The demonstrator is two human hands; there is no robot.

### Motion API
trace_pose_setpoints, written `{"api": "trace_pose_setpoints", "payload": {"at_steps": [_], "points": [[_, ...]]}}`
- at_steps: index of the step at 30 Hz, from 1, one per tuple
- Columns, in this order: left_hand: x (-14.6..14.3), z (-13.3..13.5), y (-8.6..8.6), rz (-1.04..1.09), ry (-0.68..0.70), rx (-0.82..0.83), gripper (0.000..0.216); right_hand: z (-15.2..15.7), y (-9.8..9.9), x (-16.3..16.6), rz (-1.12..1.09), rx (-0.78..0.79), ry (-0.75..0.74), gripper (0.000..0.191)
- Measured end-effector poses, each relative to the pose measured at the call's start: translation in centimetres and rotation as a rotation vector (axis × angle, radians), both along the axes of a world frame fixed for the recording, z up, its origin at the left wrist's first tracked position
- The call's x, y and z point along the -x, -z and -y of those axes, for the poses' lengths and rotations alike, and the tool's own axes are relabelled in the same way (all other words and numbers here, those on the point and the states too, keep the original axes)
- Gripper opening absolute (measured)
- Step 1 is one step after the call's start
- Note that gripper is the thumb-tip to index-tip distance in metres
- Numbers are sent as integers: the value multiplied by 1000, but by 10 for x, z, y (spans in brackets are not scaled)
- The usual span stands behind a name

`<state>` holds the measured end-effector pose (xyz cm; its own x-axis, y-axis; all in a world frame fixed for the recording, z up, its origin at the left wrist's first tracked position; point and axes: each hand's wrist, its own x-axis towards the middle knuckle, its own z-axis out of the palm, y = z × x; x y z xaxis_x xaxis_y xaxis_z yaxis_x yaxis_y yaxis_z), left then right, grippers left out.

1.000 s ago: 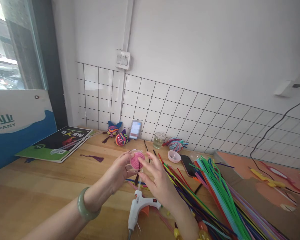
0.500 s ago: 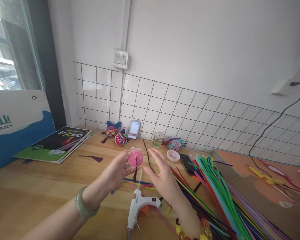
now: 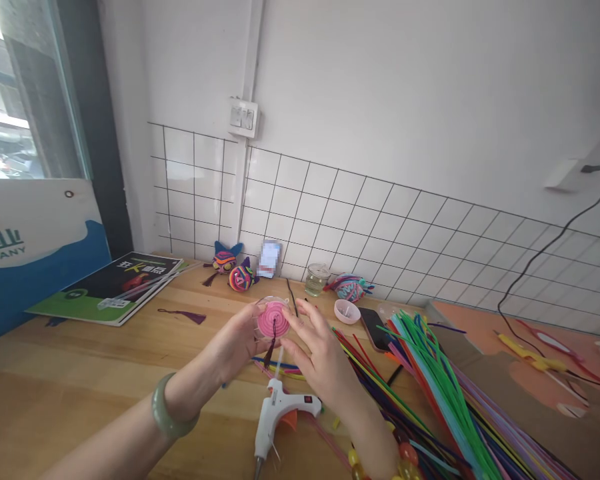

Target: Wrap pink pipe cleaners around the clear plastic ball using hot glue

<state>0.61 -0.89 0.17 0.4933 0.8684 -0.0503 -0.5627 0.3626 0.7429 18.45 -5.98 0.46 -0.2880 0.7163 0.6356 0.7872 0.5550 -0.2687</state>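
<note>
Between both hands, above the wooden table, is a round pink coiled disc (image 3: pixel 267 321) with a clear rim. A dark purple tassel (image 3: pixel 269 353) hangs from its middle. My left hand (image 3: pixel 235 337) has the disc's left side between thumb and fingers. The thumb and fingertips of my right hand (image 3: pixel 315 350) are at the disc's right edge, gripping it from that side. A white glue gun (image 3: pixel 275 413) stands just below the hands, its glue stick pointing up towards the disc. Several loose pipe cleaners (image 3: pixel 293 371) lie behind it.
Bundled pipe cleaners (image 3: pixel 445 387) spread over the right side. Behind them are a dark phone (image 3: pixel 374 327), a small pink bowl (image 3: pixel 347 312) and a glass jar (image 3: pixel 317 280). Striped figures (image 3: pixel 241 275) stand by the wall. Another tassel (image 3: pixel 193 317) lies left, near a book (image 3: pixel 145 273).
My right hand has moved left, and its fingertips have closed on the pink disc's right edge. The tassel has swung slightly left. My left hand keeps its hold.
</note>
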Motion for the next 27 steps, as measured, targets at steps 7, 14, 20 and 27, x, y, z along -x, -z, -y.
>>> {"api": "trace_pose_setpoints", "payload": {"at_steps": [7, 14, 20, 27], "points": [[-2, 7, -4, -132, -156, -89, 43, 4, -7, 0, 161, -164, 59, 37], [-6, 14, -11, -209, -250, -157, 70, 8, -9, 5, 90, -239, 38, 37], [-5, 13, -7, -242, -287, -202, 70, 8, -7, 8, 110, -293, 1, 34], [-5, 14, -9, -262, -291, -210, 75, 7, -8, 7, 75, -306, -20, 30]]}}
